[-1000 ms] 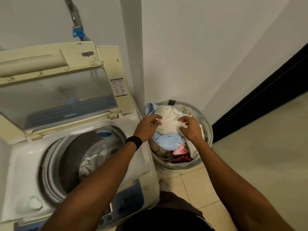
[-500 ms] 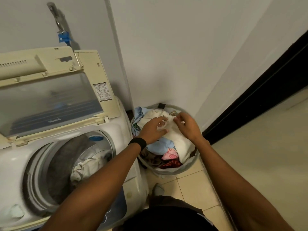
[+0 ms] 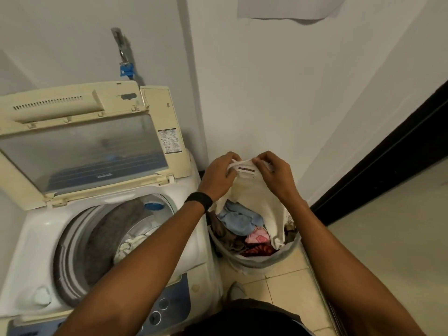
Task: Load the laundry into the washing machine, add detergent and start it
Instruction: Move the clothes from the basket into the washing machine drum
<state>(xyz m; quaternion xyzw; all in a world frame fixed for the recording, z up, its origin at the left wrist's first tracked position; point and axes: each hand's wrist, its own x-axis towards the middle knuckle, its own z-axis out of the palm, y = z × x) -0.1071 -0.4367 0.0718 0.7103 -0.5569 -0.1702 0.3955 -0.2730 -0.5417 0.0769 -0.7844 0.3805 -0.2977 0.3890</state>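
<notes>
I have a white shirt lifted above the basket. My left hand pinches one side of the collar and my right hand pinches the other, close together with the label between them. The rest hangs limp, its hem down among the clothes in the basket. It looks light and soft, so I judge it will sag and trail; gathering it lower down should help. The washing machine stands just left of the basket, lid up.
</notes>
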